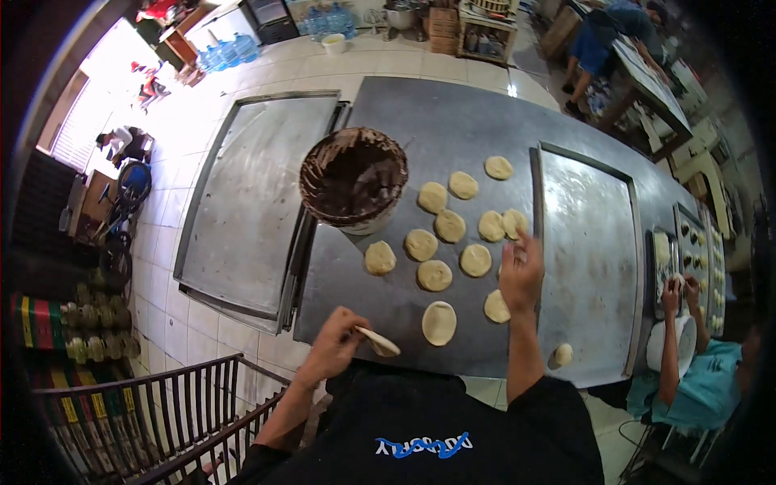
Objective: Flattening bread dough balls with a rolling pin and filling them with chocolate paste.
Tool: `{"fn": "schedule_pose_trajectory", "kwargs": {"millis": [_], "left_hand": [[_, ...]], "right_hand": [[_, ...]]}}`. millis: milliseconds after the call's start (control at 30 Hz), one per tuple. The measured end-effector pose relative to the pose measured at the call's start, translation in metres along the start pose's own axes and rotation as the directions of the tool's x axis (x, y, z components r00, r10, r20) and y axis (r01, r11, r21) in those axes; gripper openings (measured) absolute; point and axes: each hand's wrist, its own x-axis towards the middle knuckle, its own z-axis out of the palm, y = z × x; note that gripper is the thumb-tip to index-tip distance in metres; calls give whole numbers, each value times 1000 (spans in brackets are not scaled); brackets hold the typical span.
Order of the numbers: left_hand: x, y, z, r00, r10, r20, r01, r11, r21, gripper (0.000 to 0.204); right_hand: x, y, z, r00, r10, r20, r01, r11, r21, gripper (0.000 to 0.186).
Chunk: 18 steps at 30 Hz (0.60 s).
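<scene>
My left hand (343, 331) grips a thin pale dough round (380, 341) by its edge at the table's front. My right hand (521, 250) has its fingers apart and bent at the edge of another round (514, 220), which overlaps its neighbour (490, 226). Several more flat rounds (434, 275) are spread over the metal table (453, 113), with a paler, oval one (439, 323) near the front. Behind them a bucket (353, 174) holds dark brown paste that also coats its inside. A small dough piece (563, 354) lies at the right, on a metal tray (586, 259).
An empty-looking tray (234, 194) stands left, above a dark railing (162, 388). A co-worker in teal (699, 372) handles something by filled trays (691, 242) at right. Another person (606, 40) bends at a back bench. Bottles (230, 52), bicycle (129, 186) and another person (121, 141) are farther off.
</scene>
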Motion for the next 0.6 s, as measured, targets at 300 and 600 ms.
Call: {"fn": "schedule_pose_trajectory", "kwargs": {"millis": [300,600], "left_hand": [[67,22,-130,903,-193,-383,-401,-66,-914,52],[108,-58,-166,924,-370,-93,-49,126,-991,49]], "right_hand": [[193,-139,159,510,-271,816,680,708,-190,31],[154,-237,202,92,17,996,967,236,-94,11]]}}
